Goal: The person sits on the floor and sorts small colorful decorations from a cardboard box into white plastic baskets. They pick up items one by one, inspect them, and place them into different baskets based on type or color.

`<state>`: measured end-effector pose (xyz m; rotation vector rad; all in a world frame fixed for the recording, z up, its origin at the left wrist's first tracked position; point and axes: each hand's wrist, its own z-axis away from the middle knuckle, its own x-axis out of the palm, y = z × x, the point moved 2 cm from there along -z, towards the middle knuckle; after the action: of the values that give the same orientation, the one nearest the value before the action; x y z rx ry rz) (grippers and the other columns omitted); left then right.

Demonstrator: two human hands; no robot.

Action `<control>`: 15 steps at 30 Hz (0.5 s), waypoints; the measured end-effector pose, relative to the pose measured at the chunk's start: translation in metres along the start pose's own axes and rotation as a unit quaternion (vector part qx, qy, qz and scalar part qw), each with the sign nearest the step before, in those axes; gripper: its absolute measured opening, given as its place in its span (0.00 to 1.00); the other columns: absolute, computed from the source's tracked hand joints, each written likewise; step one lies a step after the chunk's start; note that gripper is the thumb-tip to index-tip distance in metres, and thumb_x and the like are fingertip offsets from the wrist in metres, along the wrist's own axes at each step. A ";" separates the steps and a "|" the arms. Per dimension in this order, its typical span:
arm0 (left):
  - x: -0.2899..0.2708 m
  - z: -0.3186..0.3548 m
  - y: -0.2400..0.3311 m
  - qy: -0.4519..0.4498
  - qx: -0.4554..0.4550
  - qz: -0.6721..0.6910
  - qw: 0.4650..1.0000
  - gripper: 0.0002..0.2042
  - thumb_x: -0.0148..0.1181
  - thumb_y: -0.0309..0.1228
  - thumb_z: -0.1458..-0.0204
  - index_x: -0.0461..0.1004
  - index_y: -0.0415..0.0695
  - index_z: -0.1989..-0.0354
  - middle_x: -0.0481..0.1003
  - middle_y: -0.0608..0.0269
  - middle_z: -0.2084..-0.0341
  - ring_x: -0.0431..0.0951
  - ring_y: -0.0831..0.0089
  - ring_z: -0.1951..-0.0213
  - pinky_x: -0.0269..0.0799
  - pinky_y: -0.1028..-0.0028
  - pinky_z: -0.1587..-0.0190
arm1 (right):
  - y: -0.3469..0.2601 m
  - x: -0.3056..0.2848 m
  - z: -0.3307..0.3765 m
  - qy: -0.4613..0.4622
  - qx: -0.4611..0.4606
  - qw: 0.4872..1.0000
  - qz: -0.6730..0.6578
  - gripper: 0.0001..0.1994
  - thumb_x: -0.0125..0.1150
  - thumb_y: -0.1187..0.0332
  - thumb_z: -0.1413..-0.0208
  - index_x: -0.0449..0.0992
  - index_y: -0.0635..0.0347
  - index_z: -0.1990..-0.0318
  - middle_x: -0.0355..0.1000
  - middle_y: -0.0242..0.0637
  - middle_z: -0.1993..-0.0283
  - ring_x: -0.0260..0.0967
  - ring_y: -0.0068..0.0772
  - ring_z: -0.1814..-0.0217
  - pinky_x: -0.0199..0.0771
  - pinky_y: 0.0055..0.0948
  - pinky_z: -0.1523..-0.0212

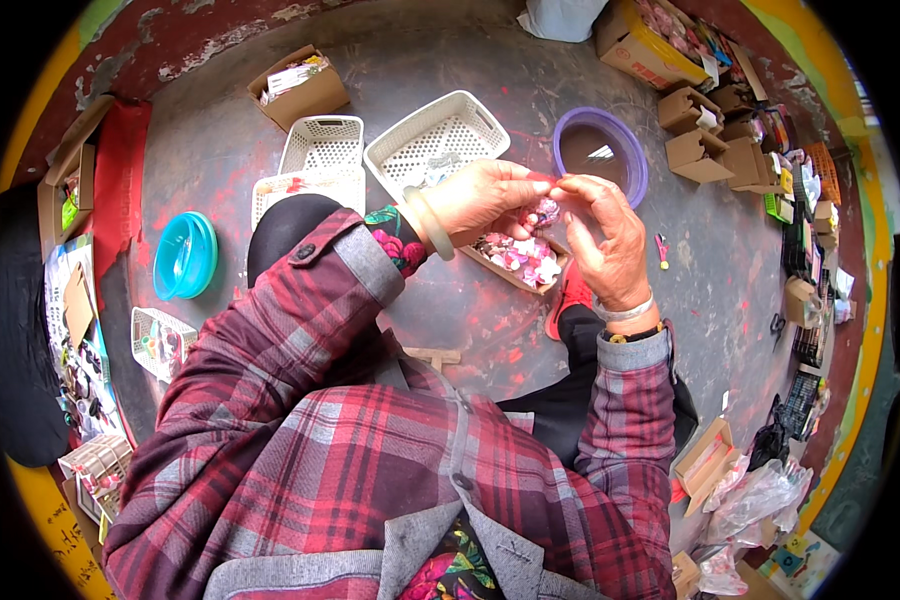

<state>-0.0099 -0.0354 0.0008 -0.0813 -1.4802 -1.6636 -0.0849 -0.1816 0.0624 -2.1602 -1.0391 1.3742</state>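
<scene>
My left hand (485, 198), with a pale bangle at the wrist, is closed around a small pink and purple flower-like piece (541, 213). Its thumb and forefinger meet the fingertips of my right hand (610, 245). The right fingers are bent into a pinch, and whatever lies between them is too small to make out. Just below the hands is a small cardboard box (543, 290) holding many pink, red and white flower-like pieces (520, 258). Part of that box is hidden by my hands.
White perforated baskets (410, 128) stand ahead, beside a purple basin (645, 165) of dark water. A turquoise basin (210, 255) sits left. Cardboard boxes (692, 155) and goods line the right wall. Another carton (315, 95) stands far left. My red shoe (567, 300) is near the flower box.
</scene>
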 end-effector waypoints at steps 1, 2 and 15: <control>0.000 0.000 0.001 0.007 0.015 -0.006 1.000 0.12 0.52 0.34 0.46 0.72 0.40 0.58 0.72 0.69 0.72 0.71 0.83 0.73 0.70 0.82 0.71 | 0.000 0.000 -0.001 0.008 -0.008 1.000 0.007 0.17 0.53 0.82 0.63 0.71 0.61 0.60 0.73 0.37 0.64 0.67 0.38 0.55 0.65 0.32 0.53; 0.001 0.001 0.002 0.015 0.030 -0.012 0.999 0.12 0.52 0.34 0.45 0.72 0.40 0.58 0.72 0.69 0.72 0.71 0.82 0.73 0.71 0.82 0.72 | -0.001 -0.001 -0.001 0.015 -0.016 1.000 0.014 0.18 0.52 0.82 0.64 0.71 0.61 0.59 0.73 0.37 0.64 0.67 0.38 0.54 0.64 0.32 0.52; 0.005 0.004 0.003 0.023 0.065 -0.067 0.995 0.13 0.49 0.37 0.44 0.71 0.42 0.58 0.73 0.67 0.69 0.72 0.81 0.70 0.72 0.80 0.70 | -0.006 0.003 -0.002 -0.044 -0.086 0.987 0.131 0.26 0.49 0.82 0.67 0.69 0.57 0.53 0.74 0.33 0.67 0.64 0.38 0.50 0.58 0.35 0.49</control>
<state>-0.0127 -0.0345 0.0072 0.1301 -1.5837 -1.6593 -0.0851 -0.1753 0.0653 -2.4548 -0.9629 1.5588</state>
